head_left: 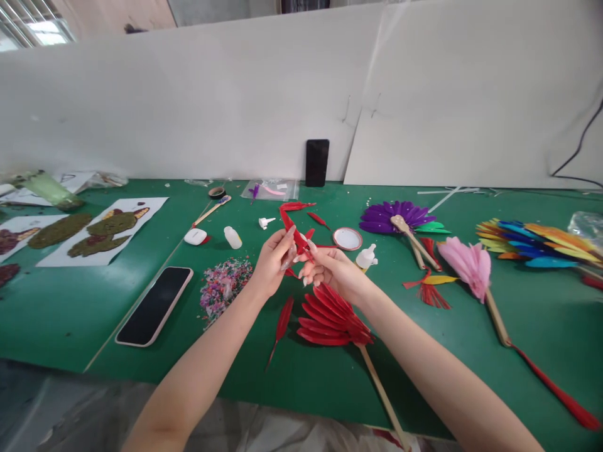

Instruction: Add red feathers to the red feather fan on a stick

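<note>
Green-topped workbench (264,383): From where I stood, the left hand (276,262) and right hand (336,271) covered part of a red feather (286,220) at the centre, its pinched portion hidden. Toward 5 o'clock, the right hand obscured the upper tips of a red feather fan (325,323). At 8 o'clock, coloured scraps (223,282) were too small to tell apart. The multicoloured fan's (537,242) handle left view at 3 o'clock, as did one paper sheet (47,221) at 9; both forearms were cropped below.
</note>
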Demonstrator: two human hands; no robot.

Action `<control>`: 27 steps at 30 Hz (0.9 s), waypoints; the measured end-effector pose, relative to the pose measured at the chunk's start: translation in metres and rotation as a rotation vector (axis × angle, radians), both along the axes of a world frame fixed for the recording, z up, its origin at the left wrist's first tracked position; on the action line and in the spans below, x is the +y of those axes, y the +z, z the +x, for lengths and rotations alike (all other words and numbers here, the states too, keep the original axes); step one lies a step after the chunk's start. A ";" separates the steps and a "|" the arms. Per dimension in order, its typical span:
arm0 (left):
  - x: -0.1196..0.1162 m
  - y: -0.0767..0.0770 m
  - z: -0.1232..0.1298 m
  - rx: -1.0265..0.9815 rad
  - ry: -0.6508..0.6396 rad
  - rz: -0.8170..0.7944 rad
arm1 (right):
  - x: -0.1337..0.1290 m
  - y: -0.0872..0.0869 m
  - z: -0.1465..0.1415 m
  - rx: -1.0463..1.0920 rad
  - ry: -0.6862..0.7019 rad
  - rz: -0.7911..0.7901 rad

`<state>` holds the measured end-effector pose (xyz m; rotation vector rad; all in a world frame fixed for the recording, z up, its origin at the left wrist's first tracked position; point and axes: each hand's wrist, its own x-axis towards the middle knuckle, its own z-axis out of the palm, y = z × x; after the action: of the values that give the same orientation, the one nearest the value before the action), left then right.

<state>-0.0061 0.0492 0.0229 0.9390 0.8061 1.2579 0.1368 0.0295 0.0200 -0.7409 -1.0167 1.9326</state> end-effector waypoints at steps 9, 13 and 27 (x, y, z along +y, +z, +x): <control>-0.001 -0.005 0.002 0.082 -0.044 0.045 | -0.001 0.000 -0.004 -0.170 -0.064 0.145; 0.000 -0.004 -0.001 0.195 -0.038 0.074 | -0.004 0.003 -0.001 -0.390 -0.091 0.355; -0.005 -0.005 0.003 0.180 -0.061 0.090 | -0.004 0.010 0.006 -0.774 -0.165 0.893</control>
<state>-0.0036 0.0446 0.0174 1.1535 0.8597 1.1756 0.1428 0.0260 0.0300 -0.9810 -2.0011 0.8348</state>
